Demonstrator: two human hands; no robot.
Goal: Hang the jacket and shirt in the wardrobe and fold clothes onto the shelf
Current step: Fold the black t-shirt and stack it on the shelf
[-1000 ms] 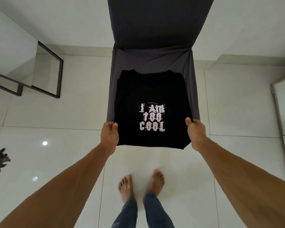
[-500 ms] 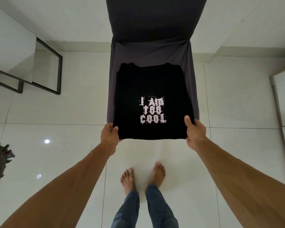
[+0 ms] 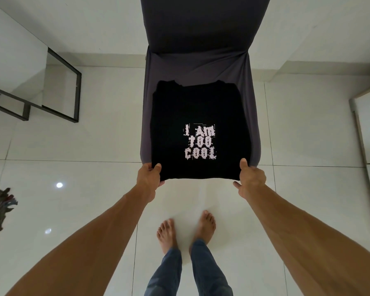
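While the grey chair [image 3: 199, 67] is carrying the folded black T-shirt [image 3: 192, 107] on its seat, near edge overhanging, uneven lifting is risking the folds slumping open. Arms are reaching forward, near-straight. Left hand [image 3: 149, 178] and right hand [image 3: 251, 179] are pinching the near corners, thumbs on top, fingers [image 3: 237, 185] curling beneath.

T-shirt [image 3: 192, 107]: black cloth, matt, and the pale print looks cracked and rough-edged.
Chair cover [image 3: 201, 65]: grey stretchy cloth, matt, pulled smooth with a few creases.
Floor [image 3: 83, 189]: white tiles, glossy, throwing back light spots.
Frame [image 3: 74, 90]: black, looks like matt metal.
Jeans [image 3: 171, 272]: blue denim.
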